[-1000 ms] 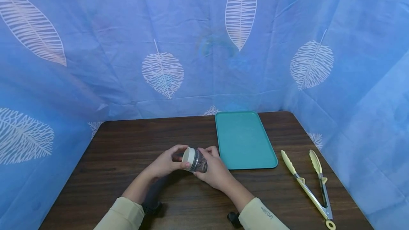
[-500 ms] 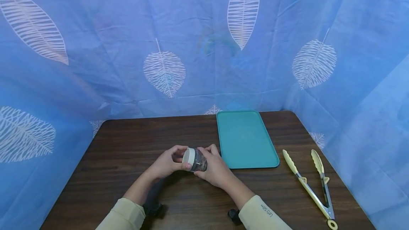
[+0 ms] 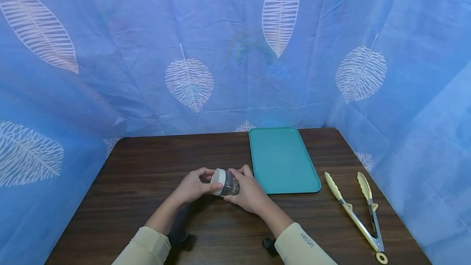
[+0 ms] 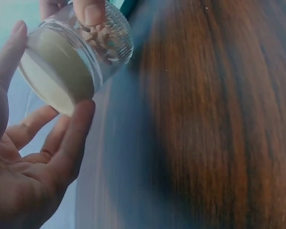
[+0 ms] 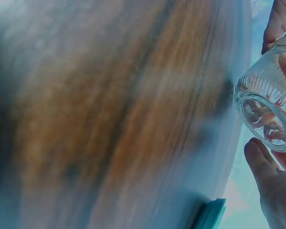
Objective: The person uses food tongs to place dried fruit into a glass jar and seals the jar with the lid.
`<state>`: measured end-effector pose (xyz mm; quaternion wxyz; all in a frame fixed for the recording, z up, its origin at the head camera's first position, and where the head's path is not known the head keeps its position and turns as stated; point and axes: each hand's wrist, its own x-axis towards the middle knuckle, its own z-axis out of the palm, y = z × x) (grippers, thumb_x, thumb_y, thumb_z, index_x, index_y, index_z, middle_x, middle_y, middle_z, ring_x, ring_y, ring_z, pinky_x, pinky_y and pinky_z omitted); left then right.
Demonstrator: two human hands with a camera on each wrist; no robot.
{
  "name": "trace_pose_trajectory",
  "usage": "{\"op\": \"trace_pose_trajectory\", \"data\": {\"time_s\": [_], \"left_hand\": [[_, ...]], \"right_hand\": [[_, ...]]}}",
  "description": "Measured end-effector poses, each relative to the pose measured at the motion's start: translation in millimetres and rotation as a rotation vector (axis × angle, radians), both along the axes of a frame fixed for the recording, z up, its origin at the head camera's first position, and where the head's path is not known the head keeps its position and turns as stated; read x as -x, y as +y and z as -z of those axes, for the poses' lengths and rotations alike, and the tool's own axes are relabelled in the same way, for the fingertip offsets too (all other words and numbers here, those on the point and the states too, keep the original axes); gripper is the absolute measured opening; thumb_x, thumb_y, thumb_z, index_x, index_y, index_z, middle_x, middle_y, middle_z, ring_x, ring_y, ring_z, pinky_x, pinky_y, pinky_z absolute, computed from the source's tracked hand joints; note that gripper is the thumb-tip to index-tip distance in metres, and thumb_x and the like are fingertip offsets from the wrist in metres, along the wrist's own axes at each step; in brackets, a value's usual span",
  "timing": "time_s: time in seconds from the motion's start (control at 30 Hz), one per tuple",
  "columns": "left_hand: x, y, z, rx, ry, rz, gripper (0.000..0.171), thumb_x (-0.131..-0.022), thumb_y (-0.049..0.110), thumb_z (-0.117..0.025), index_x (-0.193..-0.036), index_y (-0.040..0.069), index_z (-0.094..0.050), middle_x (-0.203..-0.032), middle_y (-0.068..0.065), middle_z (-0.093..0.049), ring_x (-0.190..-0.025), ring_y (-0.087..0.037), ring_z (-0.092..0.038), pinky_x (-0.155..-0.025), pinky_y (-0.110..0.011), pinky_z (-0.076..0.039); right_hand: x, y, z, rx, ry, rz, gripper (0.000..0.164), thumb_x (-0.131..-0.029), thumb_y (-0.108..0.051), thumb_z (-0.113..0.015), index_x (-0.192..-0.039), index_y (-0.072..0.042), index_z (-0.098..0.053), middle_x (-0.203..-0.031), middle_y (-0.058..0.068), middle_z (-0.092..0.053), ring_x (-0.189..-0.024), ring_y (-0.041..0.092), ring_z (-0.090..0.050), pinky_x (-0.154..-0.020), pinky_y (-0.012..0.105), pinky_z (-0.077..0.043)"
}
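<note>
A clear ribbed jar (image 3: pixel 232 184) with a cream lid (image 3: pixel 219 176) is held tilted on its side above the table, its lid toward the left. Small brown pieces show inside the jar body (image 4: pixel 117 36) in the left wrist view. My left hand (image 3: pixel 192 186) grips the lid between thumb and fingers, with the thumb across its rim. Around the body, my right hand (image 3: pixel 251 192) holds the jar from the right side. In the right wrist view the round base of the jar (image 5: pixel 262 90) faces the camera, and part of the right hand is out of frame.
A teal tray (image 3: pixel 285 160) lies on the dark wooden table (image 3: pixel 176 150), just beyond the right hand. Farther right, spread tongs (image 3: pixel 362 228) with cream tips rest near the table's edge. A blue leaf-patterned cloth (image 3: pixel 228 85) hangs around the back and sides.
The left thumb has shifted upward across the lid, and the left hand has turned slightly. The right hand still holds the jar in nearly the same place.
</note>
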<state>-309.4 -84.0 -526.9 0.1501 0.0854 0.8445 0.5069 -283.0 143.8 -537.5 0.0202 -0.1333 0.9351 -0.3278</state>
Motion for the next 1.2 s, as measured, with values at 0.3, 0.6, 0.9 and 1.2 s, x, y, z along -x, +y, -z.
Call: {"op": "trace_pose_trajectory", "data": {"time_s": [0.3,0.6,0.9,1.2], "left_hand": [[-0.9,-5.8,-0.3,0.099,0.167,0.181,0.085,-0.087,0.022,-0.094,-0.161,0.021,-0.051,-0.159,-0.013,-0.057,-0.132,-0.041,-0.068,-0.091,-0.046,-0.065],[-4.4,0.5,5.6,0.376,0.535,0.307,0.076,-0.092,0.006,-0.087,-0.156,0.027,-0.051,-0.173,-0.002,-0.043,-0.145,-0.031,-0.061,-0.108,-0.048,-0.059],[-8.7,0.6,10.1,0.488,0.636,0.324,0.092,-0.094,0.004,-0.085,-0.165,0.03,-0.034,-0.175,-0.003,-0.037,-0.14,-0.03,-0.065,-0.104,-0.046,-0.061],[-10.0,1.9,13.6,0.422,0.478,0.379,0.106,-0.09,0.025,-0.091,-0.172,0.037,-0.025,-0.17,-0.008,-0.043,-0.148,-0.033,-0.056,-0.113,-0.053,-0.055]], "right_hand": [[3.0,2.8,-0.6,0.006,-0.021,-0.02,0.088,-0.087,-0.039,-0.094,-0.161,-0.016,-0.052,-0.141,0.012,-0.05,-0.127,0.032,-0.062,-0.104,0.054,-0.058],[4.0,5.4,-1.4,0.015,-0.032,-0.014,0.088,-0.088,-0.043,-0.092,-0.162,-0.015,-0.051,-0.137,0.012,-0.051,-0.119,0.028,-0.063,-0.099,0.05,-0.059],[6.2,2.0,8.7,0.031,-0.032,-0.029,0.089,-0.087,-0.042,-0.093,-0.16,-0.011,-0.053,-0.131,0.01,-0.054,-0.118,0.028,-0.064,-0.101,0.051,-0.058],[0.3,7.1,14.2,0.002,-0.013,-0.017,0.083,-0.082,-0.035,-0.098,-0.151,-0.007,-0.062,-0.121,0.006,-0.058,-0.109,0.022,-0.064,-0.099,0.048,-0.059]]}}
